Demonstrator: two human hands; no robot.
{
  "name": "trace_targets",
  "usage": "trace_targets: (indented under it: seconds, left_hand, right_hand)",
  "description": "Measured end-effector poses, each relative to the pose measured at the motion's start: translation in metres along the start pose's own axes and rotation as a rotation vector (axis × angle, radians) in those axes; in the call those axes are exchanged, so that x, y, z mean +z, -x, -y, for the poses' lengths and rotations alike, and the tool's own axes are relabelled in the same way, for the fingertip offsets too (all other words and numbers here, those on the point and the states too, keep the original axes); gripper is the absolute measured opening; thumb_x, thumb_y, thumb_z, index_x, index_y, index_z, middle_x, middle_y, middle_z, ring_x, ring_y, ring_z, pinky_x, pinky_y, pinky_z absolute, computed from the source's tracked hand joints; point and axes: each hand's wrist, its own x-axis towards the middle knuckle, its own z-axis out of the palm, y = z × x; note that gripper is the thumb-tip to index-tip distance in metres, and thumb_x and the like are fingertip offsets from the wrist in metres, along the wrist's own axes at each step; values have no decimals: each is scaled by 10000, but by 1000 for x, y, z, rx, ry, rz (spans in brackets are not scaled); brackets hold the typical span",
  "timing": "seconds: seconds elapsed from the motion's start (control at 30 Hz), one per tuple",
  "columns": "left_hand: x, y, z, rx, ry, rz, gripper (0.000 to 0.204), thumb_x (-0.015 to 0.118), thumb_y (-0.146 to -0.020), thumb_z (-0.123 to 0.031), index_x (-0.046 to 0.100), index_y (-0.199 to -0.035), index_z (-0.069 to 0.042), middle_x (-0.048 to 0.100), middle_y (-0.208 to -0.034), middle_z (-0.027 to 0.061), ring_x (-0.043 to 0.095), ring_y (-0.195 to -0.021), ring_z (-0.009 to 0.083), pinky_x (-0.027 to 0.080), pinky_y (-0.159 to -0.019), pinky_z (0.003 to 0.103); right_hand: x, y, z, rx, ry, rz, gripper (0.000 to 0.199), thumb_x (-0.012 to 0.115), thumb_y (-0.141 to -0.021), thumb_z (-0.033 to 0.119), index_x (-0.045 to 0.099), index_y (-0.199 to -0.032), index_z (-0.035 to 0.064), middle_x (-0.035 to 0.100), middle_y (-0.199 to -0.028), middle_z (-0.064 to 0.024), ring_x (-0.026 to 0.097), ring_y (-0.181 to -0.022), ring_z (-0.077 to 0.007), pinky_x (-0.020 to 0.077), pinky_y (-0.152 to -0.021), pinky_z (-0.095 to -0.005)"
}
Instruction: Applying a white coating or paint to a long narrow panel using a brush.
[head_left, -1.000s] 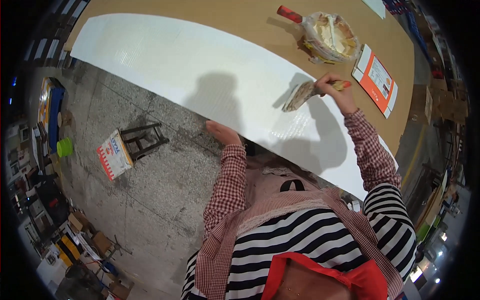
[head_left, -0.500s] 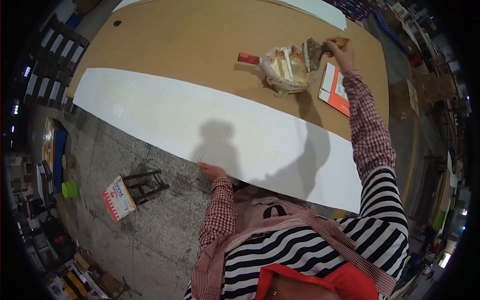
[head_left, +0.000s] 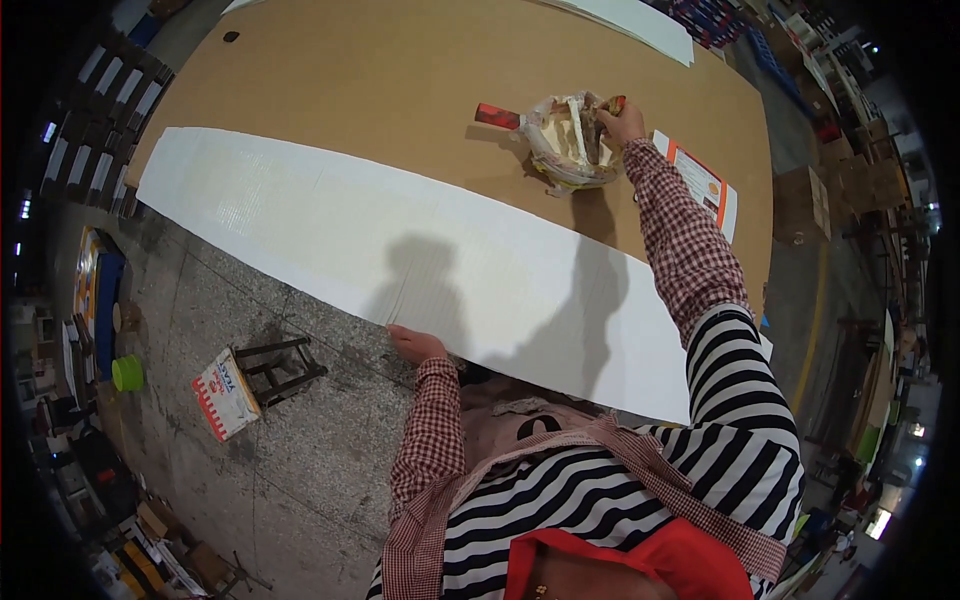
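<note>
My right hand [head_left: 625,124] is closed round the handle of a wide brush [head_left: 594,148], whose bristles are down inside a plastic-lined bowl [head_left: 562,172] of cream-coloured paste. A red handle [head_left: 497,116] sticks out from the bowl's left side; what it belongs to is hidden. Nearer to me, a long white cardboard sheet [head_left: 300,215] with a curved far edge lies along the table's near side. Pale wet-looking patches show on its left part. My left hand [head_left: 415,345] grips the sheet's near edge.
The sheet and bowl rest on a large brown board [head_left: 400,90]. An orange-and-white flat carton [head_left: 722,195] lies right of the bowl, partly behind my right arm. More white sheets [head_left: 640,25] lie at the far edge. A stool [head_left: 275,372] stands on the floor at left.
My right hand has moved left with the brush, from beside the bowl to down inside it. The carton has shifted or turned slightly. My left hand keeps its place on the edge.
</note>
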Motion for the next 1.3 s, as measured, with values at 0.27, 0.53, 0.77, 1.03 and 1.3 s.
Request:
trace_targets:
  seconds: [0.27, 0.53, 0.77, 1.03, 1.3]
  left_hand:
    - [0, 5, -7, -8, -56, 6, 644, 194, -1004, -420, 388, -1290, 123, 442, -1283, 322, 481, -1166, 411, 414, -981, 432]
    - [-4, 0, 9, 13, -143, -11, 623, 201, -1005, -407, 394, -1304, 104, 426, -1320, 303, 430, -1229, 400, 373, -1024, 418]
    - [3, -4, 8, -27, -87, 14, 549, 239, -1011, -351, 425, -1293, 82, 465, -1298, 278, 465, -1203, 378, 395, -1002, 389]
    - [3, 11, -17, -70, -93, 41, 634, 196, -1001, -427, 383, -1316, 90, 413, -1333, 295, 427, -1232, 401, 386, -1025, 411]
    - [-10, 12, -1, -56, 201, -12, 639, 219, -995, -436, 279, -1356, 87, 335, -1371, 298, 374, -1270, 389, 365, -1048, 420]
  right_hand:
    - [-37, -7, 5, -72, -183, -32, 324, 727, -740, 261, 657, -855, -33, 671, -715, -124, 652, -565, -181, 511, -494, -316]
    - [-64, 9, 41, 84, -497, 74, 246, 653, -842, 190, 613, -978, -11, 686, -846, -131, 644, -567, -180, 539, -518, -262]
    - [-74, -10, 6, 17, -680, 13, 240, 651, -844, 168, 615, -984, -23, 684, -860, -143, 664, -631, -194, 574, -572, -293]
    - [-85, 4, -23, -29, -709, 30, 295, 638, -860, 133, 572, -1047, -84, 641, -984, -201, 671, -778, -260, 600, -699, -338]
    - [-168, 111, -20, 81, -1119, 279, 330, 540, -917, 164, 531, -1150, -69, 597, -1070, -163, 600, -929, -214, 519, -811, -317]
